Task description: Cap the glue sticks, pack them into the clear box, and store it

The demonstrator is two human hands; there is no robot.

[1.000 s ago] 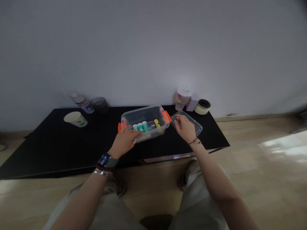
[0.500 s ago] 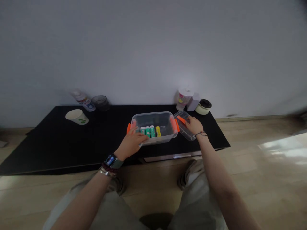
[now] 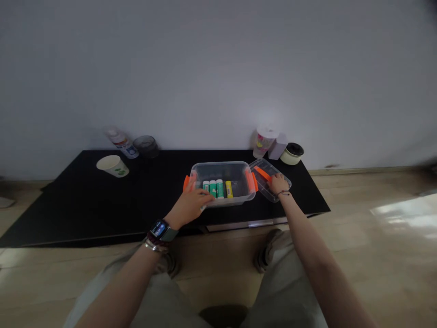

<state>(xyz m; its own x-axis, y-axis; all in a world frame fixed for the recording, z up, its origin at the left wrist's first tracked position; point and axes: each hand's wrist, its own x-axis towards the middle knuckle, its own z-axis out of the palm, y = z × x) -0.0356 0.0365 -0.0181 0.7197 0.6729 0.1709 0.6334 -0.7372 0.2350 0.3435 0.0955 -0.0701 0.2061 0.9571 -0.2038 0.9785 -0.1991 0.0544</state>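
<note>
Two hands work at one clear plastic box (image 3: pixel 221 184) that sits mid-table, with a clear lid (image 3: pixel 271 182) lying just to its right. The box has two orange latches, one at each end, and a third orange tab (image 3: pixel 262 173) lies on the lid. Inside stand four sticks in a row: three green (image 3: pixel 213 188) and one yellow (image 3: pixel 229 189). The left hand (image 3: pixel 189 205) is open, its fingers lying nearly straight over the box's near rim and touching it without a clear grip. The right hand (image 3: pixel 279 184) rests on the lid, fingers slightly curled, holding nothing. Along the far edge of the black table (image 3: pixel 85 214) stand a bottle (image 3: pixel 122 144), a dark cup (image 3: pixel 146 146), a clear cup (image 3: pixel 262 141), a small white box (image 3: pixel 278 146) and a round jar (image 3: pixel 292 153), with a paper cup (image 3: pixel 112 166) lying on its side nearer the left. A pale wall (image 3: pixel 218 68) rises behind, above a wooden floor (image 3: pixel 348 246)
</note>
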